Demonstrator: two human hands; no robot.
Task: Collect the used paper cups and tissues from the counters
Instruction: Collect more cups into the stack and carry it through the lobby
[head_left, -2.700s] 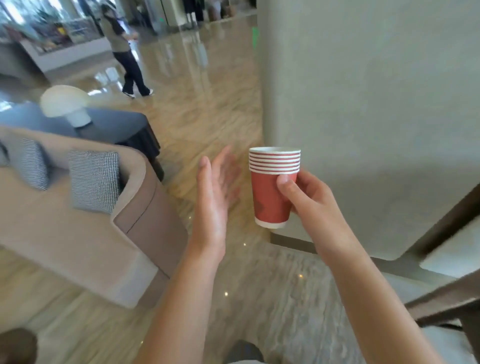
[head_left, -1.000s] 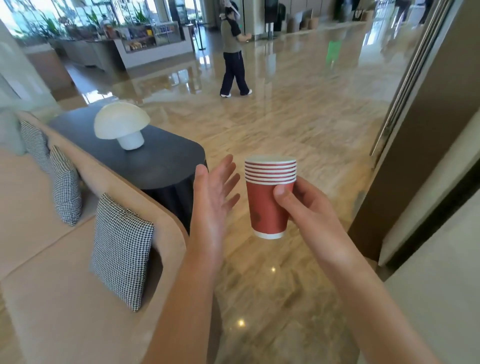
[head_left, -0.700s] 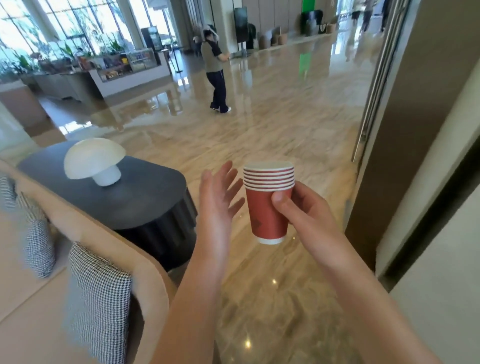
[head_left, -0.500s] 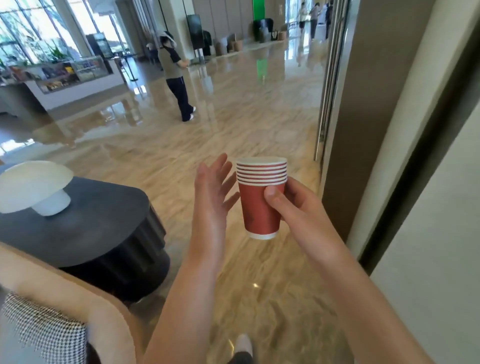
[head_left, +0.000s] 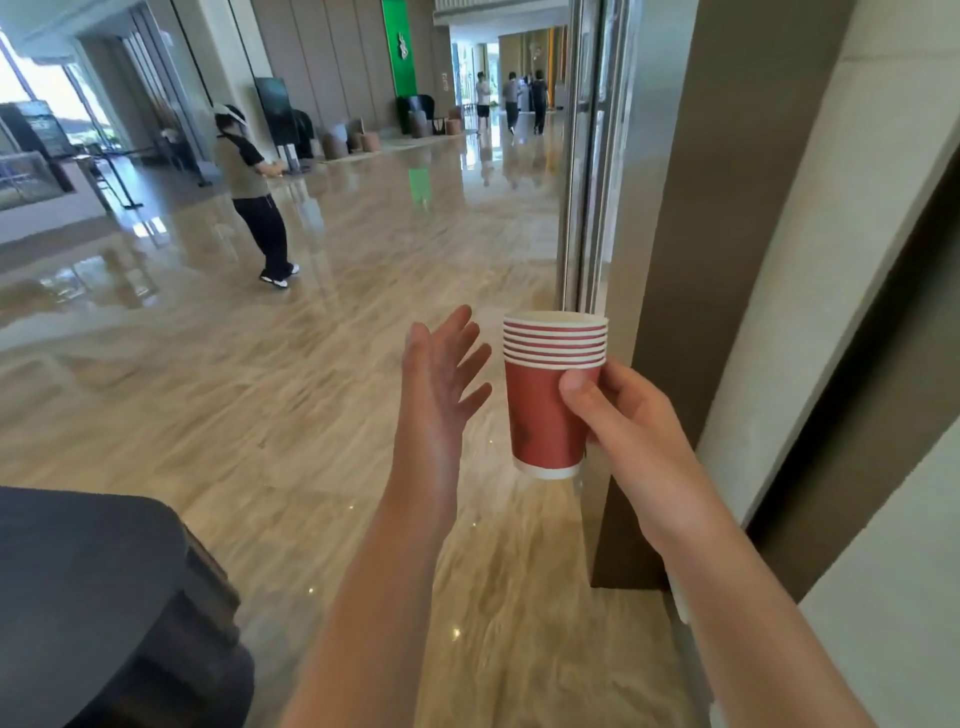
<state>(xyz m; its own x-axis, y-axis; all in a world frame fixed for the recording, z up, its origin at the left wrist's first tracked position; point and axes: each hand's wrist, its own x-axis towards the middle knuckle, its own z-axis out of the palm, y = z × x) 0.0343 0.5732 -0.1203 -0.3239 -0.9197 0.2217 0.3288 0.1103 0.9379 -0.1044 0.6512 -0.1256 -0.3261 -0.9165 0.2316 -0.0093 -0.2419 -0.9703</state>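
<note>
holding a stack of red paper cups (head_left: 550, 395) over the lobby floor (head_left: 260, 405).
from the dark round table (head_left: 93, 597) at far left: my left hand (head_left: 439, 384) is raised with fingers straight and spread, just left of the stack without touching; my right hand (head_left: 623, 421) wraps it upright, thumb across the near side.

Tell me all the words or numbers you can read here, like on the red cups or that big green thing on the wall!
No text here can be read.
Stack of red paper cups held by the right hand: a faint darker mark, too blurred to read.
Green panel: a small pale emblem, no legible letters.
Dark standing sign: blank or too dim to tell.
Dark board by the windows: lettering too small and blurred.
</note>
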